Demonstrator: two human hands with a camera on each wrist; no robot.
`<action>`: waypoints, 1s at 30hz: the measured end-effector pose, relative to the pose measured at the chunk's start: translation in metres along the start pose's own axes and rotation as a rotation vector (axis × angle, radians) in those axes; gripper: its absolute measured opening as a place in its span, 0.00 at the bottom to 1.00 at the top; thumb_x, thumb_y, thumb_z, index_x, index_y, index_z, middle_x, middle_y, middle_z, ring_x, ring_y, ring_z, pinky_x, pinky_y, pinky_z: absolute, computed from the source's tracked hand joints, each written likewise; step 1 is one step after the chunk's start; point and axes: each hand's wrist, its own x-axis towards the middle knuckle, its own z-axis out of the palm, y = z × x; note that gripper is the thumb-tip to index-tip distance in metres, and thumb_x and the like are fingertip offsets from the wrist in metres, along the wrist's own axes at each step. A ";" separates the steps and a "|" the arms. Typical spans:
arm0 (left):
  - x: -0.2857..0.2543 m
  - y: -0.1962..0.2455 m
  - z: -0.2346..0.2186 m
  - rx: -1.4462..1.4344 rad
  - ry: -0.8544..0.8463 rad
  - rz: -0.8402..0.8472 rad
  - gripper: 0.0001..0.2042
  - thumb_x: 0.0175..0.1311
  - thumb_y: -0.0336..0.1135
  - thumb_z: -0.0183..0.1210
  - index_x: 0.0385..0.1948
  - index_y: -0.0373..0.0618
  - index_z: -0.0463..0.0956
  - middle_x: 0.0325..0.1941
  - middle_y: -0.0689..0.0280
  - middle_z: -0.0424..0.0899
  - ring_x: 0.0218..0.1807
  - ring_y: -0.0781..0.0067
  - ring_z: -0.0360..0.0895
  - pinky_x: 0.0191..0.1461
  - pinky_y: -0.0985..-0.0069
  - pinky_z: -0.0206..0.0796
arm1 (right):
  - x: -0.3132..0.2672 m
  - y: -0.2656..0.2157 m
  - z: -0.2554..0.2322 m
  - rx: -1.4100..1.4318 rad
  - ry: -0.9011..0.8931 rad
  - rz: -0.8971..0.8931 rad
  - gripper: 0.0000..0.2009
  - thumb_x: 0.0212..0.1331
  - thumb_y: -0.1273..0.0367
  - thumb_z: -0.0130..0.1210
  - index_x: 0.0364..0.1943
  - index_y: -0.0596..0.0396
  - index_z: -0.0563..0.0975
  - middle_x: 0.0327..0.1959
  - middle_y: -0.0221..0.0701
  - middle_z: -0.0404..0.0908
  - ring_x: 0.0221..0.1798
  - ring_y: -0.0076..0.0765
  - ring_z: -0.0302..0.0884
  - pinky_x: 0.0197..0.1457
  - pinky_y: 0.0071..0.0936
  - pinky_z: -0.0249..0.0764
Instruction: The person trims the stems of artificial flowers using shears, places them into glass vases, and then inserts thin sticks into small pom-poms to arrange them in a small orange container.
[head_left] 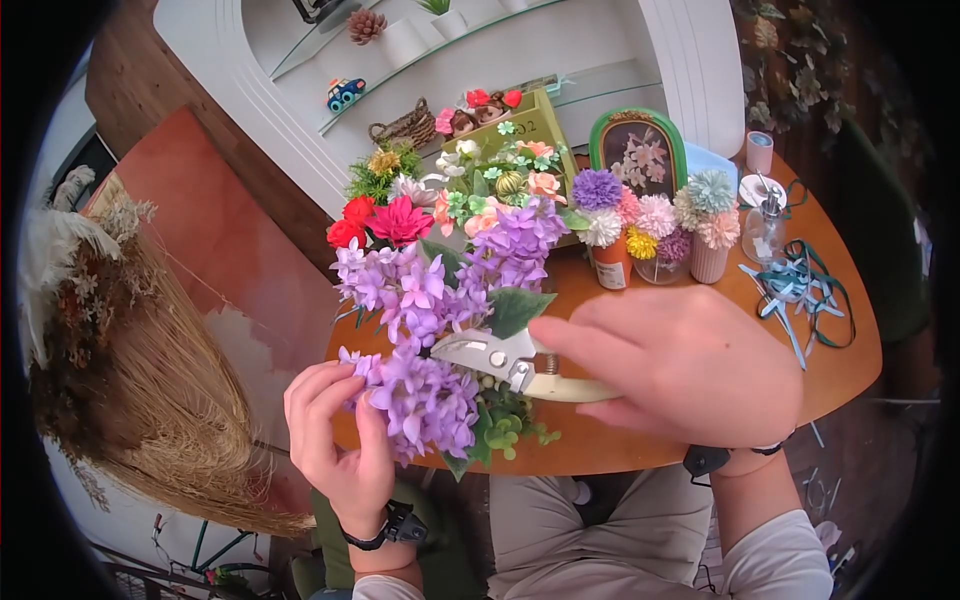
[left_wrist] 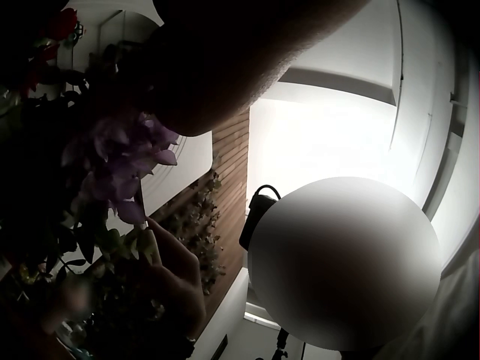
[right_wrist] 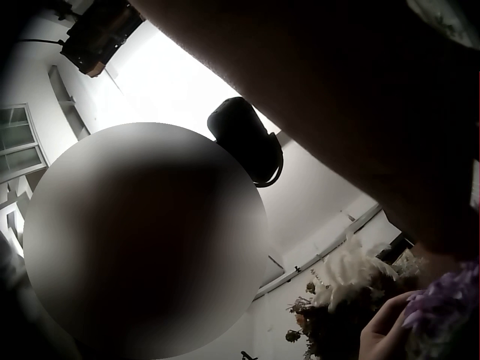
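In the head view, the right hand (head_left: 690,365) grips cream-handled pruning shears (head_left: 487,357), whose blades reach in among purple flowers (head_left: 425,400) beside a green leaf (head_left: 518,311). The left hand (head_left: 345,440) pinches the left edge of the purple cluster between thumb and fingers. What lies between the blades is hidden by blossoms. The left wrist view shows the purple blossoms (left_wrist: 124,169) dark, with the right hand (left_wrist: 176,281) below them. At the lower right of the right wrist view, the left hand (right_wrist: 384,330) touches the purple flowers (right_wrist: 446,300).
Behind stand red flowers (head_left: 400,222), a green box (head_left: 545,125), a green-framed picture (head_left: 640,155) and pompom flowers in vases (head_left: 709,260). Blue and green ribbons (head_left: 805,285) lie on the wooden table (head_left: 830,350) at right. Dried grass (head_left: 170,400) fills the left side.
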 end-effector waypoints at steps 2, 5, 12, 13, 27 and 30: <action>-0.001 0.001 0.000 -0.008 0.002 0.003 0.10 0.56 0.20 0.62 0.41 0.36 0.82 0.46 0.55 0.86 0.53 0.50 0.82 0.62 0.57 0.72 | -0.001 0.005 -0.003 0.017 0.060 0.009 0.34 0.47 0.63 0.75 0.62 0.56 0.78 0.41 0.36 0.83 0.39 0.46 0.85 0.40 0.39 0.82; -0.001 0.000 0.000 -0.011 0.004 0.002 0.10 0.56 0.20 0.62 0.41 0.36 0.82 0.47 0.54 0.86 0.54 0.50 0.81 0.63 0.57 0.72 | 0.000 0.010 -0.009 0.023 0.069 0.027 0.34 0.44 0.64 0.75 0.61 0.57 0.79 0.42 0.38 0.84 0.38 0.48 0.84 0.41 0.39 0.82; -0.006 -0.001 -0.002 -0.029 0.022 -0.024 0.12 0.60 0.25 0.62 0.45 0.35 0.82 0.54 0.50 0.84 0.57 0.49 0.80 0.66 0.57 0.70 | -0.003 0.015 -0.013 0.008 0.037 0.046 0.35 0.43 0.61 0.75 0.60 0.58 0.79 0.41 0.39 0.84 0.38 0.49 0.84 0.40 0.39 0.81; -0.008 0.000 -0.002 -0.031 0.029 -0.029 0.13 0.61 0.27 0.63 0.46 0.35 0.81 0.56 0.50 0.83 0.58 0.49 0.80 0.66 0.57 0.70 | -0.003 0.016 -0.013 0.008 0.038 0.047 0.35 0.43 0.61 0.75 0.60 0.59 0.79 0.41 0.39 0.84 0.38 0.49 0.84 0.40 0.39 0.81; -0.032 -0.021 -0.002 -0.191 0.148 -0.003 0.28 0.77 0.49 0.57 0.68 0.35 0.66 0.67 0.47 0.73 0.66 0.53 0.74 0.71 0.57 0.64 | -0.003 0.012 -0.016 -0.030 0.021 0.061 0.30 0.48 0.62 0.73 0.57 0.61 0.79 0.35 0.37 0.81 0.39 0.46 0.85 0.40 0.39 0.81; -0.045 -0.030 -0.002 -0.175 0.145 -0.058 0.25 0.76 0.43 0.57 0.66 0.34 0.68 0.66 0.48 0.74 0.66 0.53 0.74 0.71 0.58 0.64 | -0.001 0.013 -0.015 -0.019 0.029 0.030 0.30 0.49 0.63 0.73 0.58 0.60 0.78 0.34 0.36 0.80 0.38 0.45 0.84 0.39 0.39 0.81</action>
